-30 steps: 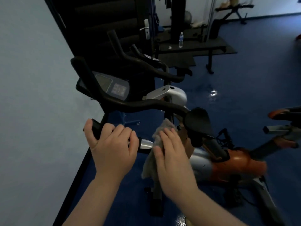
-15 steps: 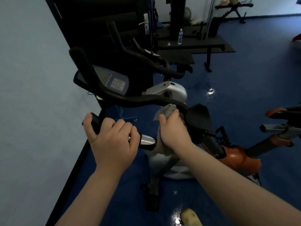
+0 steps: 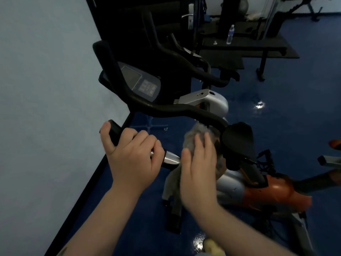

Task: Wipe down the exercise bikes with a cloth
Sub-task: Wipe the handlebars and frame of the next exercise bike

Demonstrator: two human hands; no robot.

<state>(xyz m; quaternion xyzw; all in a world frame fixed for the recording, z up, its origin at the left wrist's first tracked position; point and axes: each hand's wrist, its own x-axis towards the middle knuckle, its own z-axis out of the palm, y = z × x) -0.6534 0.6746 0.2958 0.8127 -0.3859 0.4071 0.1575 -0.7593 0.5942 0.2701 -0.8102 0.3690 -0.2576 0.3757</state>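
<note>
Left hand [image 3: 132,159] is wrapped tight around the bike [image 3: 273,193] handlebar [image 3: 166,109] grip, while right hand [image 3: 198,169] presses flat, fingers together, on a grey cloth [image 3: 193,137] against the stem

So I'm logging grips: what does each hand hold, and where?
Left hand grips the handlebar near its end; right hand presses the cloth flat.

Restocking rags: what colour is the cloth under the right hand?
Grey, the cloth seen in the head view, pressed by the right hand.
</note>
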